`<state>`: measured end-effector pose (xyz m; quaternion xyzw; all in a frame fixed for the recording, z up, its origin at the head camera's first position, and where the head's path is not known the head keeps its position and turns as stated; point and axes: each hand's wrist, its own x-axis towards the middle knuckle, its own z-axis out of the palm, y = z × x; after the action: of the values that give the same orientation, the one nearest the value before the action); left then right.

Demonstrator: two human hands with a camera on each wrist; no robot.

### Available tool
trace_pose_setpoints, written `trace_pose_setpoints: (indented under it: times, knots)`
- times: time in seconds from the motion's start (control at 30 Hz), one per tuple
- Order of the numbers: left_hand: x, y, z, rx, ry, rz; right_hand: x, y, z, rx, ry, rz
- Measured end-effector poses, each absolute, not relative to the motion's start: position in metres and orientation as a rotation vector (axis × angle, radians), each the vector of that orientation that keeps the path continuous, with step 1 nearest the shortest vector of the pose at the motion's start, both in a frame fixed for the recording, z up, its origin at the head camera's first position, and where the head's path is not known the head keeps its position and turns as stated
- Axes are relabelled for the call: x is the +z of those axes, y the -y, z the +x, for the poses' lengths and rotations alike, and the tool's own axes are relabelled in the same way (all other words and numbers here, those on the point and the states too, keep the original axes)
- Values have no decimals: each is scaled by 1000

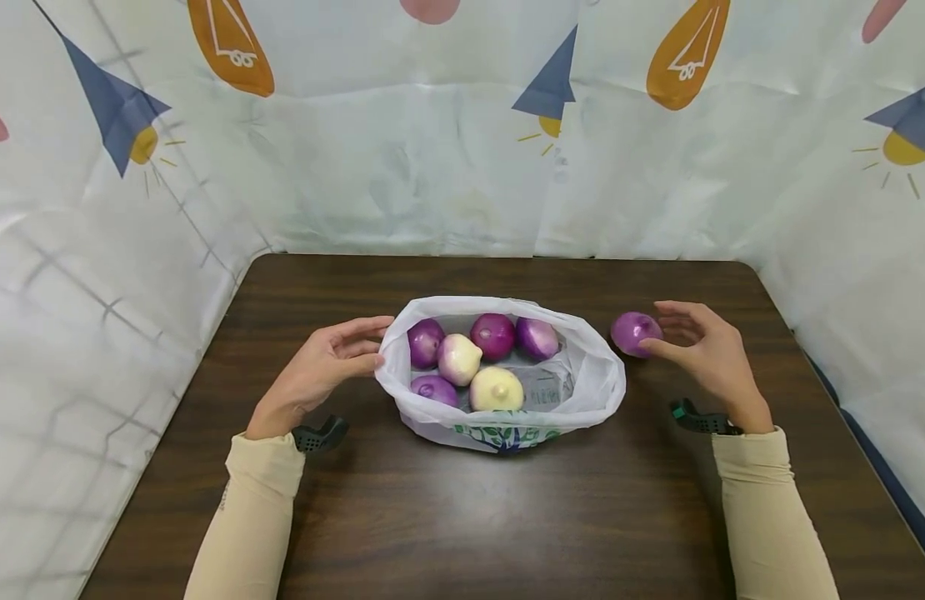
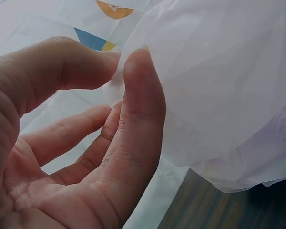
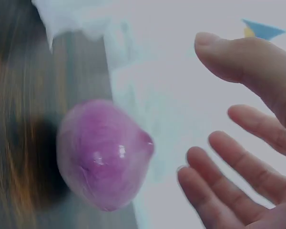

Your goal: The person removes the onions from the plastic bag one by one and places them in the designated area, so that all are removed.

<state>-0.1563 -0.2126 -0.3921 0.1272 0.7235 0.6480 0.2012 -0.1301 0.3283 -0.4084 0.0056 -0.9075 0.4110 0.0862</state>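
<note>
A white plastic bag (image 1: pixel 597 392) stands on the table with its mouth spread wide, a green and blue print on its front. Inside lie several onions, some purple, such as the purple onion (image 1: pixel 493 336), and two pale, such as the pale onion (image 1: pixel 496 389). My left hand (image 1: pixel 323 367) pinches the bag's left rim between thumb and finger; in the left wrist view the film (image 2: pixel 214 86) hides the onions. Right of the bag, a single purple onion (image 3: pixel 105 155) sits on the table. My right hand (image 1: pixel 698 350) is beside it, fingers spread and apart from it.
The brown wooden table (image 1: pixel 462 517) ends at a white printed curtain (image 1: pixel 402 183) at the back and sides. Dark straps circle both wrists, such as the right wrist strap (image 1: pixel 706 419).
</note>
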Motion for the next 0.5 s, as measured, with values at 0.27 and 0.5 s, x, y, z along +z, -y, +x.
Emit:
trace_pose_setpoints:
  times: [0.27, 0.5]
  knots:
    - [-393, 213, -159, 1805, -2027, 352, -395, -285, -126, 1215, 2548, 277]
    - [-391, 213, -158, 1798, -2041, 361, -391, -248, -129, 1157, 2580, 526]
